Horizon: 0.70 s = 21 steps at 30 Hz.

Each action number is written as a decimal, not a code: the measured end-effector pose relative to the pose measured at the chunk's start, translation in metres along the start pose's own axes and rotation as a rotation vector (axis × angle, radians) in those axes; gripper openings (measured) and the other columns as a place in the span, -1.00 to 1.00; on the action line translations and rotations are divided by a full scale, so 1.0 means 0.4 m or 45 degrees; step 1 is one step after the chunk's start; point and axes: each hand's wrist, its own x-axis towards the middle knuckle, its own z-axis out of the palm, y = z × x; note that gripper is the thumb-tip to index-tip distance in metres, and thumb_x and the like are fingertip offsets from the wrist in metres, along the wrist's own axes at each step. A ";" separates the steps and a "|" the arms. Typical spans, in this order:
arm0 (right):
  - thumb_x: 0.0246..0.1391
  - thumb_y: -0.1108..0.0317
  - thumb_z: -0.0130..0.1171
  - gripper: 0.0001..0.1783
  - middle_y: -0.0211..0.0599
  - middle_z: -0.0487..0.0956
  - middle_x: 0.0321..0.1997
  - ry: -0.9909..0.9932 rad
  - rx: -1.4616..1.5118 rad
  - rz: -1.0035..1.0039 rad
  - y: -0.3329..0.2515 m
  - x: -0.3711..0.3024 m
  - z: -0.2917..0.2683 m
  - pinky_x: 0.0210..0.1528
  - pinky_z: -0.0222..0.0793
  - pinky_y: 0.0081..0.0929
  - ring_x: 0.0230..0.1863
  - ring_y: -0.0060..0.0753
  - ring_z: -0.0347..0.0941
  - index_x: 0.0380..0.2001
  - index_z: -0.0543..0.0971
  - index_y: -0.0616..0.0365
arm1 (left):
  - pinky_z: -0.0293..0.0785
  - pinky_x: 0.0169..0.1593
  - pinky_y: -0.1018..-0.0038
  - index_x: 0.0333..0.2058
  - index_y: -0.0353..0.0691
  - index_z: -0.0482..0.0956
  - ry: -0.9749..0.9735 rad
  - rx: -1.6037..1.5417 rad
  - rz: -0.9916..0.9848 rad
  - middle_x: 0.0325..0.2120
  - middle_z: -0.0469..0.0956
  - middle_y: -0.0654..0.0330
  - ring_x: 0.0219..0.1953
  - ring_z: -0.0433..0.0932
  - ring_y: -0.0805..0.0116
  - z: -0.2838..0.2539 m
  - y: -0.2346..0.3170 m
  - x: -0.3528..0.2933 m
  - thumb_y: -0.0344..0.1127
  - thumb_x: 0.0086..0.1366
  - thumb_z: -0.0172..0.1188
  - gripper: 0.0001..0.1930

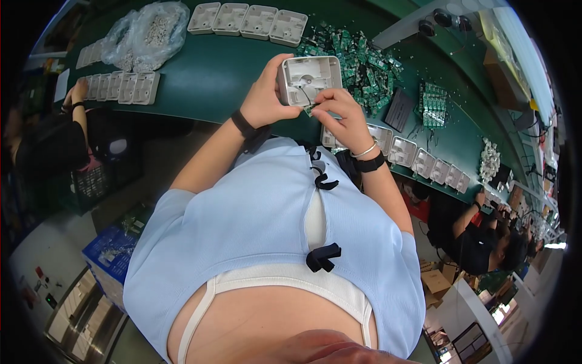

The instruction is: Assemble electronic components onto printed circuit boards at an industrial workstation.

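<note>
A white plastic housing, square and open-faced, is tilted up above the near edge of the green table. My left hand grips it by its left side, fingers behind and thumb along the lower edge. Inside the housing a dark wire runs down toward its lower rim. At that rim my right hand pinches a small green circuit board, mostly covered by the fingers. Whether the wire is joined to the board cannot be made out.
Loose circuit boards lie heaped beyond my right hand, near a dark flat box and stacked boards. White housings stand in rows at the back, left and right. Co-workers' hands show at both sides.
</note>
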 end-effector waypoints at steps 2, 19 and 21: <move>-0.07 0.47 0.41 -0.81 -0.32 0.62 -0.17 -0.002 -0.030 0.060 0.026 -0.002 0.018 -0.08 0.44 -0.40 -0.18 -0.21 0.54 -0.32 0.66 0.19 | 0.66 -0.04 0.37 0.38 -0.12 0.05 -0.020 -0.002 -0.001 0.20 0.36 0.05 -0.04 0.66 0.25 -0.005 -0.024 0.005 -0.49 -0.13 0.44 0.06; -0.02 0.34 0.30 -0.90 -0.25 0.64 -0.32 -0.298 -0.411 0.243 0.110 -0.059 0.248 -0.11 0.51 -0.22 -0.20 -0.11 0.56 -0.43 0.67 0.12 | 0.61 0.06 0.25 0.42 -0.04 -0.18 -0.597 -0.269 -0.395 0.19 0.33 0.02 0.12 0.55 0.18 -0.084 -0.339 -0.017 -0.64 -0.06 0.43 0.17; 0.00 0.35 0.28 -0.91 -0.25 0.62 -0.31 -0.366 -0.423 0.257 0.116 -0.088 0.280 -0.09 0.51 -0.22 -0.17 -0.10 0.55 -0.42 0.67 0.11 | 0.59 0.08 0.25 0.41 -0.05 -0.15 -0.673 -0.262 -0.422 0.18 0.35 0.00 0.12 0.55 0.18 -0.090 -0.354 -0.027 -0.59 -0.03 0.46 0.15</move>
